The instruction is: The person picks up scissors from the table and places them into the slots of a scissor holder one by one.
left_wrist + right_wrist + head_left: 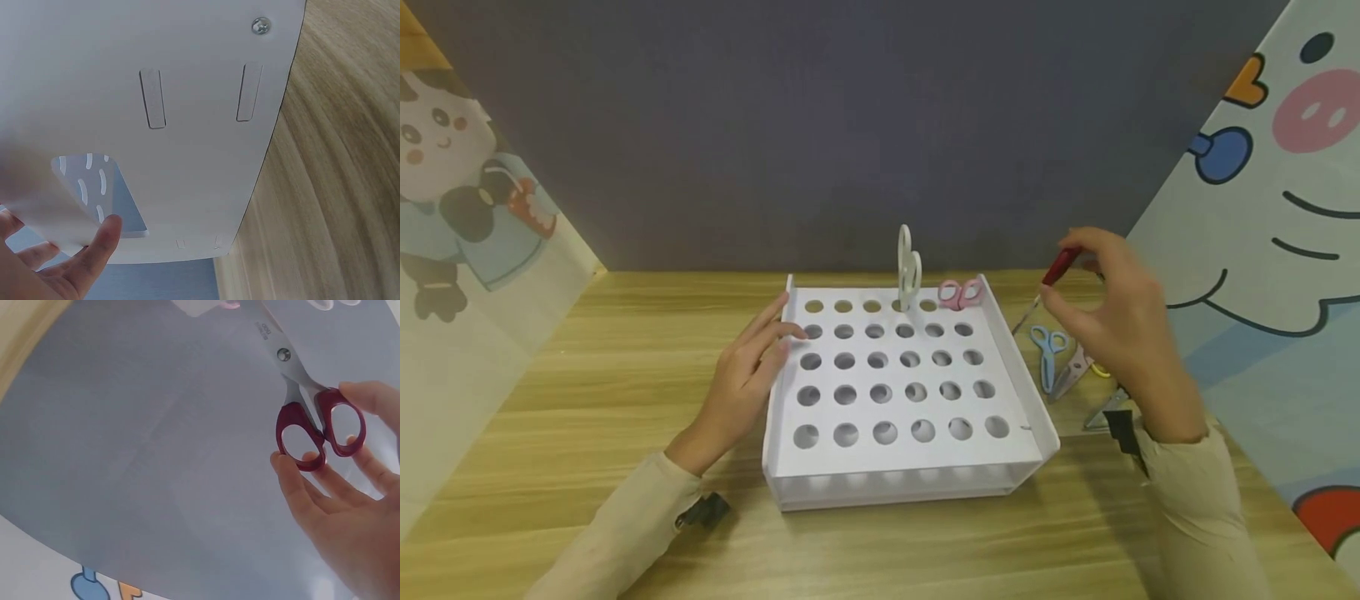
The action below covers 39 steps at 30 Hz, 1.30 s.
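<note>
My right hand (1112, 308) pinches a pair of scissors with dark red handles (301, 437) by its loops, blades toward the rack's right side. In the right wrist view the metal blades (275, 344) look nearly closed. A white rack (887, 375) with rows of round holes stands on the table. My left hand (748, 367) rests on its left side panel (200, 156), fingers over the top edge. White-handled scissors (908, 267) stand upright in a back-row hole. Pink-handled scissors (961, 293) sit in the back right corner hole.
Right of the rack lie blue scissors (1048, 354), pale pink scissors (1073, 371) and another pair (1105, 412) partly hidden by my right arm. A bit of yellow handle (1101, 370) shows beside them. A grey panel (865, 142) rises behind the wooden table (625, 375).
</note>
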### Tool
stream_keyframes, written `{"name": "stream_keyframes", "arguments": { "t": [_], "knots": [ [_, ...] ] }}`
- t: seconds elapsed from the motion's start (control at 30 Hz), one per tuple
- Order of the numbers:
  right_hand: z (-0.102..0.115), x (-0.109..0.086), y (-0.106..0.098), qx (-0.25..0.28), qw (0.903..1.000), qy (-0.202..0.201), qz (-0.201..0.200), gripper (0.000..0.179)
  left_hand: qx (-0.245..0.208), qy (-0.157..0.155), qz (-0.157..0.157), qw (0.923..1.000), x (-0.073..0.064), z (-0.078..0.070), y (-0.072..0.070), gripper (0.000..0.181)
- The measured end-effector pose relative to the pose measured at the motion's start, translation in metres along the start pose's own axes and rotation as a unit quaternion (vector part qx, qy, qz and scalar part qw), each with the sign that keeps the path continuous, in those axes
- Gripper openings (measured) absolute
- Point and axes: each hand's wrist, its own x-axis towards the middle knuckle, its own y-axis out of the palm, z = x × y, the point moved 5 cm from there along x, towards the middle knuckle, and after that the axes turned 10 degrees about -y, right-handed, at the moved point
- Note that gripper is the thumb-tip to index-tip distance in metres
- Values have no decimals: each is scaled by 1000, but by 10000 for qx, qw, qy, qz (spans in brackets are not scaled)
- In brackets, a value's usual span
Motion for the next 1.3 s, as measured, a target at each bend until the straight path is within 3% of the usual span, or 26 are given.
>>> {"name": "stream_keyframes", "arguments": {
  "t": [0.33, 0.53, 0.67, 0.8, 0.93, 1.1, 1.3],
  "knots": [
    [25, 5, -19, -295, 9965, -343, -701, 47, -13, -21, 18, 10000, 0, 0, 0, 22],
    [39, 9, -25, -340, 9888, -450, -1382, 42, -27, -11, 12, 10000, 1, 0, -1, 21],
    [48, 11, -28, -277, 9786, -433, -1993, 41, -5, -15, -7, 10000, 2, 0, -1, 21],
    [57, 11, -31, -25, 9625, -420, -2681, 39, -5, -1, 24, 10000, 2, 0, -1, 21],
    [67, 13, -34, 227, 9500, -460, -3080, 39, -43, -2, 52, 10000, 3, -4, -1, 21],
    [84, 17, -31, 497, 9469, -622, -3117, 39, -62, -25, 6, 10000, 3, -6, -2, 21],
    [103, 30, -12, 757, 9606, -1055, -2457, 45, -63, -63, 89, 9999, 2, -10, -7, 21]
  ]
}}
